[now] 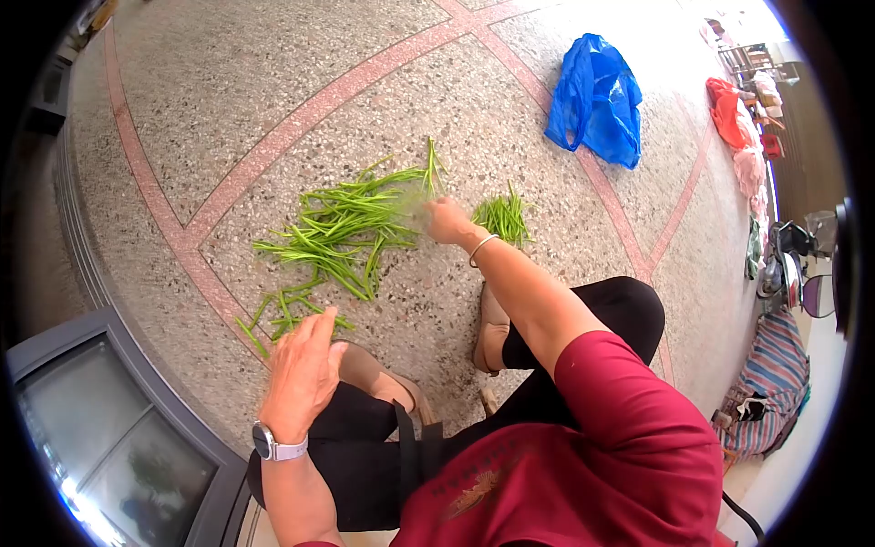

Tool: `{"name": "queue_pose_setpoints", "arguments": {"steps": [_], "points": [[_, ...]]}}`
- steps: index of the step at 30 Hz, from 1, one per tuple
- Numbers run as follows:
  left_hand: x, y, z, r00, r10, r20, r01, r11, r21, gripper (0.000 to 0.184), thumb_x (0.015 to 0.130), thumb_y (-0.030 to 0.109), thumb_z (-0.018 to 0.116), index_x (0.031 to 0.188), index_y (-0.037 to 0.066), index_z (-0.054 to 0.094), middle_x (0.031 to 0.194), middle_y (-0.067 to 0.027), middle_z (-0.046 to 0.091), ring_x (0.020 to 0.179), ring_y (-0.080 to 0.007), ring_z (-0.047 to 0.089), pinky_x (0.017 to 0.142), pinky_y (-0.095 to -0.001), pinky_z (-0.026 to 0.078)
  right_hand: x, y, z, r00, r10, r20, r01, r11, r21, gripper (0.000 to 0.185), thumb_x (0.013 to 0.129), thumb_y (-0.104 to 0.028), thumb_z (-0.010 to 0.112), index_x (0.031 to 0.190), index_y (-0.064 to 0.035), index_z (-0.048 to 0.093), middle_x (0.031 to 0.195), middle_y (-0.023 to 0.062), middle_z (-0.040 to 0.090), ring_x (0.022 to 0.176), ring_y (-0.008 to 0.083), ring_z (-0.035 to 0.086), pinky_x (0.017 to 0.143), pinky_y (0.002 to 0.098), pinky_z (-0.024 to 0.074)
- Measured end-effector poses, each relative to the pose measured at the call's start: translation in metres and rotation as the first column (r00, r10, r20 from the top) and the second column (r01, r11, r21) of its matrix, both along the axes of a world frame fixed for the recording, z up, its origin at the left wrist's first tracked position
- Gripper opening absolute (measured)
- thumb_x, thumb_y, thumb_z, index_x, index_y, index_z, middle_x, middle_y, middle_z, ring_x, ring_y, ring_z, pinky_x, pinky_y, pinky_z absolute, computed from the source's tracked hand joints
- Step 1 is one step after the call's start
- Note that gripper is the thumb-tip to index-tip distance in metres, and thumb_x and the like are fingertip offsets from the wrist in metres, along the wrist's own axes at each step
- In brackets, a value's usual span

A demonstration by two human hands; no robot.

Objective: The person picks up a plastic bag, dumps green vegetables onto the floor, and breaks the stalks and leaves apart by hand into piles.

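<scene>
Two bare hands: both over the floor (392, 333), well apart.
Left hand (305, 365): beside the near stalks, watch (263, 441) on the wrist; grip fairly wide, fingers extended, thumb apart.
Right hand (447, 221): between the large pile and the small bunch, bracelet (484, 251) on the wrist; grip blurred, so whether it is wide or narrow, or holds the thin stalks by its fingertips, cannot be told.
Large pile (351, 223): green stalks lying loosely crossed on the floor, ahead of the left hand.
Near stalks (290, 305): a looser scatter between the large pile and the left hand.
Thin stalks (432, 164): pointing away, just beyond the right fingertips.
Small bunch (503, 217): shorter green pieces, right of the right hand.
Blue bag (597, 100): crumpled on the floor, farther out to the right.
Shoes (378, 374): on the floor, below the stalks.
</scene>
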State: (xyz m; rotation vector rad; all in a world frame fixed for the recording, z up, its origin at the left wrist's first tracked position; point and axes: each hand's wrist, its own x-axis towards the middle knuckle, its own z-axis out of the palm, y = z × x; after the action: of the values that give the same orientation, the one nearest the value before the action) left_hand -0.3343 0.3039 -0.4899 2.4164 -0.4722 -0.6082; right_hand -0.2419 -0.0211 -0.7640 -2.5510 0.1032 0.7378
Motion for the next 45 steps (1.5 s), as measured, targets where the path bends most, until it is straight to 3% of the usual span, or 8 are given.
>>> {"name": "queue_pose_setpoints", "arguments": {"steps": [2,11,22,26,29,38,42,45], "points": [[-0.001,0.001,0.0,1.0,-0.008,-0.013,0.008,1.0,-0.004,0.045,0.085,0.006,0.065,0.127,-0.003,0.052,0.109,-0.0239,0.06,0.096,-0.0439,0.058,0.082,-0.0461,0.047,0.006,-0.012,-0.053,0.982,0.17,0.079,-0.165,0.984,-0.067,0.042,0.082,-0.016,0.059,0.124,-0.0142,0.065,0.111,0.0213,0.065,0.113,0.0396,0.057,0.094,0.0432,0.0496],[0.013,-0.002,-0.013,1.0,-0.022,0.017,0.023,0.997,-0.074,0.046,0.084,0.002,0.062,0.129,-0.002,0.051,0.119,-0.024,0.059,0.107,-0.0431,0.056,0.092,-0.0455,0.046,0.037,-0.023,0.109,0.945,-0.318,0.07,0.284,0.91,0.303,0.022,0.081,-0.012,0.069,0.096,0.0038,0.071,0.077,0.0139,0.071,0.077,0.0262,0.071,0.077,0.0369,0.058],[0.007,-0.058,0.002,0.919,0.006,0.395,0.067,0.983,-0.17,0.062,0.085,0.003,0.067,0.142,0.005,0.043,0.139,-0.0164,0.05,0.127,-0.0334,0.051,0.105,-0.0418,0.042,-0.032,0.019,0.34,0.874,0.103,-0.475,0.336,0.579,0.743,0.015,0.09,-0.011,0.068,0.094,0.0032,0.068,0.085,0.0077,0.069,0.073,0.0128,0.068,0.074,0.0267,0.0564],[-0.001,-0.06,-0.024,0.876,0.081,-0.475,-0.392,0.694,-0.604,0.02,0.101,0.014,0.054,0.113,0.001,0.062,0.11,-0.0097,0.068,0.091,-0.023,0.068,0.081,-0.0368,0.055,-0.043,0.03,0.338,0.877,0.085,-0.473,0.44,0.253,0.862,0.014,0.093,-0.008,0.064,0.102,0.0035,0.066,0.094,0.0108,0.069,0.076,0.0141,0.068,0.077,0.0301,0.0576],[-0.002,-0.068,-0.011,0.714,-0.047,-0.699,-0.576,0.528,-0.624,0.023,0.102,0.016,0.051,0.118,0.001,0.059,0.11,-0.0115,0.066,0.098,-0.0222,0.067,0.086,-0.0373,0.055,-0.043,0.031,0.326,0.885,0.003,-0.465,0.461,0.117,0.879,0.014,0.095,-0.004,0.06,0.105,0.0032,0.065,0.097,0.0121,0.069,0.076,0.0152,0.067,0.082,0.0344,0.0579],[0.003,-0.069,-0.008,0.573,-0.186,-0.798,-0.766,0.224,-0.602,0.022,0.102,0.021,0.053,0.114,0.002,0.055,0.108,-0.0117,0.064,0.103,-0.0243,0.066,0.086,-0.041,0.059,-0.04,0.045,0.328,0.856,-0.372,-0.358,0.445,0.179,0.878,0.02,0.094,-0.013,0.063,0.109,0.0004,0.063,0.087,0.0063,0.065,0.073,0.0132,0.063,0.072,0.0297,0.0555],[0.006,-0.072,-0.008,0.598,-0.069,-0.798,-0.781,0.174,-0.6,0.02,0.102,0.021,0.054,0.11,0.004,0.056,0.104,-0.0089,0.065,0.098,-0.0218,0.067,0.084,-0.04,0.059,-0.049,0.044,0.314,0.93,-0.156,-0.333,0.353,0.627,0.694,0.026,0.094,-0.023,0.067,0.104,-0.0006,0.063,0.081,0.0031,0.061,0.065,0.0084,0.054,0.054,0.024,0.0451],[0.005,-0.079,-0.008,0.601,-0.042,-0.799,-0.784,0.163,-0.598,0.02,0.102,0.02,0.053,0.112,0.004,0.056,0.103,-0.0088,0.065,0.093,-0.0207,0.067,0.082,-0.0393,0.059,-0.065,0.063,0.308,0.957,-0.13,-0.259,0.289,0.489,0.823,0.025,0.094,-0.024,0.067,0.102,-0.0007,0.062,0.078,0.0026,0.061,0.066,0.0076,0.055,0.054,0.024,0.0453]]}}
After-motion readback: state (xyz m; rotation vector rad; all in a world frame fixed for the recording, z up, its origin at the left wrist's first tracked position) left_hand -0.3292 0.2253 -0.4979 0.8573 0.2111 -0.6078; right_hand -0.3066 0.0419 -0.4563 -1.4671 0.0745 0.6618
